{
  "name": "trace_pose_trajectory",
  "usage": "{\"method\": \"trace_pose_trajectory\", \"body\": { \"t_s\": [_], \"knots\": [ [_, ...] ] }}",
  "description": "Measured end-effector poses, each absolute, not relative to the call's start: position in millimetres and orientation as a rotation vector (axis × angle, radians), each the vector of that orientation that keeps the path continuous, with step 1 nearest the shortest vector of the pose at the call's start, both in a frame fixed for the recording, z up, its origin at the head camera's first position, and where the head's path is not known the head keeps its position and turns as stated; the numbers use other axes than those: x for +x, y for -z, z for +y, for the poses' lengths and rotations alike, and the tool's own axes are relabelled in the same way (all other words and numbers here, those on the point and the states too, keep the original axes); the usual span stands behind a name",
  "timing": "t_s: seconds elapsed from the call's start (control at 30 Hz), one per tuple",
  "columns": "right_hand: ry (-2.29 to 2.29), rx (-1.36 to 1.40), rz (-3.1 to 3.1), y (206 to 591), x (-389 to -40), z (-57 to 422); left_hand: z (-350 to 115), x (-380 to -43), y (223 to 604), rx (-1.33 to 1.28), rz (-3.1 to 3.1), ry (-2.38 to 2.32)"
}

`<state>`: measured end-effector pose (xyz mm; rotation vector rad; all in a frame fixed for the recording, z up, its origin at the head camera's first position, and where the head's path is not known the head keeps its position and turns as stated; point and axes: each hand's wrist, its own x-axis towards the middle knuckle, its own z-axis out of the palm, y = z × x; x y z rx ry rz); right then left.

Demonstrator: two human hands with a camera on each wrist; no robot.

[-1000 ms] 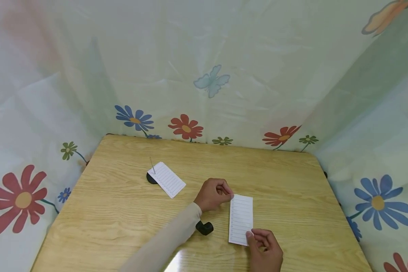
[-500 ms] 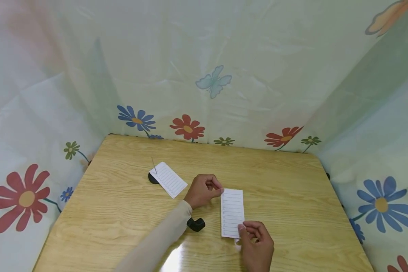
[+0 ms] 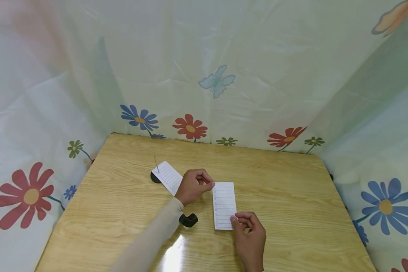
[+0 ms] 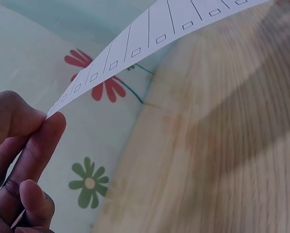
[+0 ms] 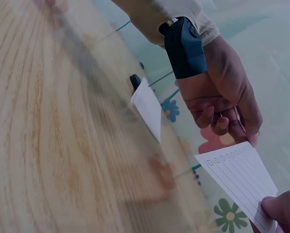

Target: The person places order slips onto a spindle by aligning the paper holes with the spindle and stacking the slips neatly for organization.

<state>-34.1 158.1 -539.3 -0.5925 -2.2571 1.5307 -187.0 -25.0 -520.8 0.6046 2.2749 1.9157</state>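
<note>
A white lined paper slip [image 3: 224, 207] with a column of small checkboxes is held up above the wooden table. My left hand [image 3: 195, 186] pinches its upper left corner between thumb and forefinger; the left wrist view shows that pinch [image 4: 36, 126] at the curved end of the slip. Lower down, my right hand [image 3: 249, 236] pinches the bottom right corner, thumb on top. Left of my hands, similar slips [image 3: 168, 175] lie stacked on a bill spike, whose thin upright pin [image 3: 156, 164] pokes through them. Its round black base [image 3: 155, 178] shows partly beneath, and my left hand overlaps the stack's near end.
The wooden table [image 3: 285, 189] has its back edge against a hanging cloth [image 3: 149, 56] printed with flowers and butterflies. A black wrist device [image 5: 184, 48] is worn on my left wrist. Glare marks the table's front.
Both hands have moved left and slightly away from me, carrying the slip between them toward the stack. The left hand now covers part of the spiked slips. Both pinches stay the same.
</note>
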Motion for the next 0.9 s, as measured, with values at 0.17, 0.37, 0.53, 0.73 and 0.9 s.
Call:
{"method": "trace_pose_trajectory", "body": {
  "t_s": [0.17, 0.37, 0.53, 0.73, 0.9],
  "knots": [
    [-1.559, -0.550, -2.254, 537.8, -41.7, 153.9, -34.9, -189.1, 518.9, 0.600, 2.317, -1.909],
    [-1.567, -0.494, -2.254, 536.0, -50.6, 147.8, -47.1, -189.9, 513.5, 0.579, 2.348, -1.920],
    [-1.628, -0.441, -2.251, 533.5, -56.9, 145.8, -55.1, -190.7, 511.3, 0.556, 2.371, -1.941],
    [-1.697, -0.351, -2.252, 528.3, -65.4, 142.0, -64.4, -192.2, 510.4, 0.512, 2.370, -1.998],
    [-1.752, -0.309, -2.236, 524.8, -73.9, 137.1, -73.6, -193.4, 506.8, 0.476, 2.405, -2.014]
  ]
}}
